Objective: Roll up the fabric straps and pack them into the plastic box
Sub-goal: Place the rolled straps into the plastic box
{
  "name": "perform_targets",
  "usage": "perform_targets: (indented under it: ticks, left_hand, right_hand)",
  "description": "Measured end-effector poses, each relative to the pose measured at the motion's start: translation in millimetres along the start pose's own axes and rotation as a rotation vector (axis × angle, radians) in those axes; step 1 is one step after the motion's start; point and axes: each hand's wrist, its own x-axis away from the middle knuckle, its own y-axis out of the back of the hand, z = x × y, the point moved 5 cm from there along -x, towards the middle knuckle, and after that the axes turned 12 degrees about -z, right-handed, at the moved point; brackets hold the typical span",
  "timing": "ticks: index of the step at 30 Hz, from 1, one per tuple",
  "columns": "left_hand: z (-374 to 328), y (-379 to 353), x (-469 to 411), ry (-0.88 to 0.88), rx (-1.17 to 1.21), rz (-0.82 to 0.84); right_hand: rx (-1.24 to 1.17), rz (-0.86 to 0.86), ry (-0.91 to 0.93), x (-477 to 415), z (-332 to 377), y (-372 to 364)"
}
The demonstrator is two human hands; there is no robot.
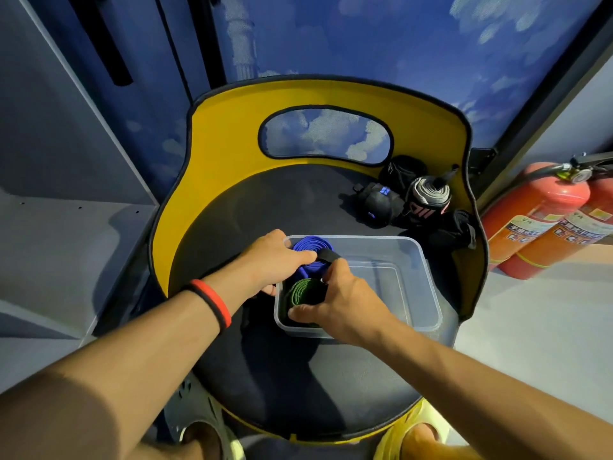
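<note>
Head-cam view: clear plastic box (428,280) on chair seat (248,210), two rolls packed at its left end, left hand (278,257) curled over blue roll (310,244), right hand (341,300) gripping green roll (303,290); several dark straps (414,204) behind still unpacked, so approx. part-done.
</note>
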Motion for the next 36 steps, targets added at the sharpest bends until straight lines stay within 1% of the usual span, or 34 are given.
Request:
perform_targets:
  ticks: [3, 5, 6, 8, 10, 12, 14, 16, 19, 20, 21, 24, 25, 27, 29, 32, 34, 36]
  left_hand:
    - [3, 1, -1, -0.012, -0.015, 0.005]
    - [4, 2, -1, -0.038, -0.008, 0.04]
    - [3, 2, 0, -0.088, -0.03, 0.061]
    - [-4, 3, 4, -0.276, -0.133, 0.09]
    - [-10, 2, 9, -0.439, -0.188, 0.164]
    - [-10, 3, 13, -0.439, -0.22, 0.29]
    - [-8, 8, 15, -0.429, -0.266, 0.365]
    - [-8, 12, 13, -0.479, -0.315, 0.344]
    - [-9, 12, 10, -0.491, -0.289, 0.312]
    - [-9, 12, 8, -0.486, -0.279, 0.311]
    - [-9, 12, 7, -0.482, -0.278, 0.311]
    - [-11, 12, 6, -0.485, -0.295, 0.307]
    - [-11, 11, 6, -0.481, -0.296, 0.303]
    - [-13, 11, 6, -0.472, -0.299, 0.293]
    - [-18, 11, 5, -0.487, -0.328, 0.287]
    - [-24, 11, 5, -0.509, -0.363, 0.284]
    - [-26, 11, 5, -0.505, -0.362, 0.29]
    - [-27, 11, 4, -0.502, -0.365, 0.291]
  right_hand:
    - [-0.05, 0.0, -0.046, -2, -6, -5]
    - [-0.109, 0.009, -0.056, -3, -10, -9]
    - [-0.119, 0.012, -0.052, -3, -10, -11]
    - [-0.104, 0.003, -0.043, -3, -11, -14]
    - [-0.053, 0.003, -0.04, -4, -11, -13]
    - [-0.018, 0.023, -0.036, -5, -12, -11]
    - [-0.03, 0.06, -0.025, -5, -11, -10]
    - [-0.039, 0.12, 0.019, -4, -9, -8]
    - [0.013, 0.209, 0.097, -4, -10, 11]
    - [0.031, 0.185, 0.103, -7, -11, 23]
    - [0.053, 0.112, 0.113, -12, -13, 38]
    - [0.23, -0.29, 0.19, -30, -25, 84]
    - [0.318, -0.393, 0.22, -35, -32, 95]
    - [0.506, -0.517, 0.255, -44, -47, 108]
    - [0.694, -0.605, 0.278, -52, -62, 116]
    - [0.911, -0.681, 0.215, -60, -79, 121]
    - [0.973, -0.681, 0.182, -63, -82, 121]
    - [0.948, -0.656, 0.143, -67, -84, 123]
